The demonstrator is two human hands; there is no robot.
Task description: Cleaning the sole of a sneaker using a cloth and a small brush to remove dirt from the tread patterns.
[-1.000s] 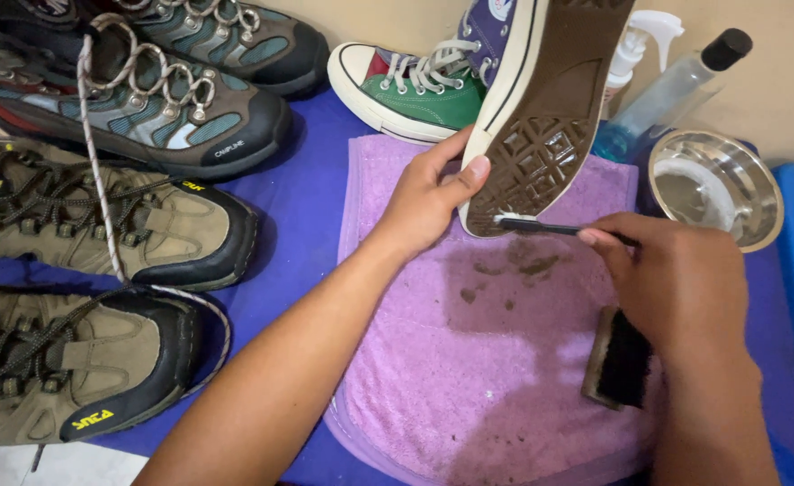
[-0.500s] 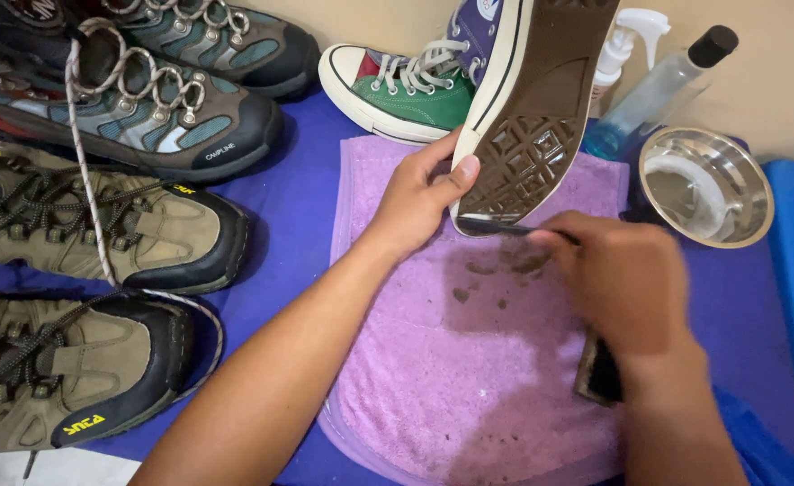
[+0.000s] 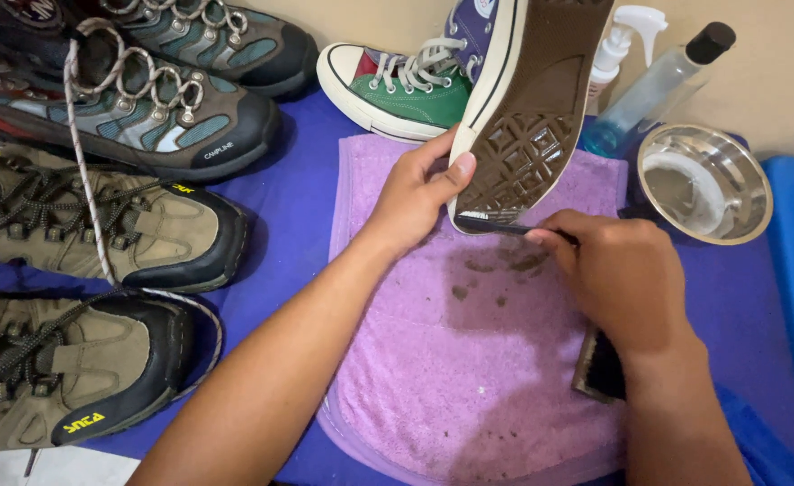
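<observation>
My left hand (image 3: 415, 193) grips the heel end of an upturned canvas sneaker (image 3: 532, 108), its brown patterned sole facing me. My right hand (image 3: 617, 274) holds a thin dark pick tool (image 3: 496, 225) whose tip touches the sole's lower edge. Under both hands lies a purple towel (image 3: 469, 378) speckled with brown dirt crumbs. A dark brush (image 3: 599, 369) rests on the towel, half hidden under my right wrist.
A green sneaker (image 3: 397, 85) stands behind the towel. Several hiking shoes (image 3: 109, 225) line the left side on a blue mat (image 3: 289, 225). A steel bowl (image 3: 707, 180), a spray bottle (image 3: 626, 40) and a clear bottle (image 3: 658, 85) stand at back right.
My right hand has shifted left and closer to the sole's heel edge with the pick. The view has drifted slightly; the sneaker stays in my left hand.
</observation>
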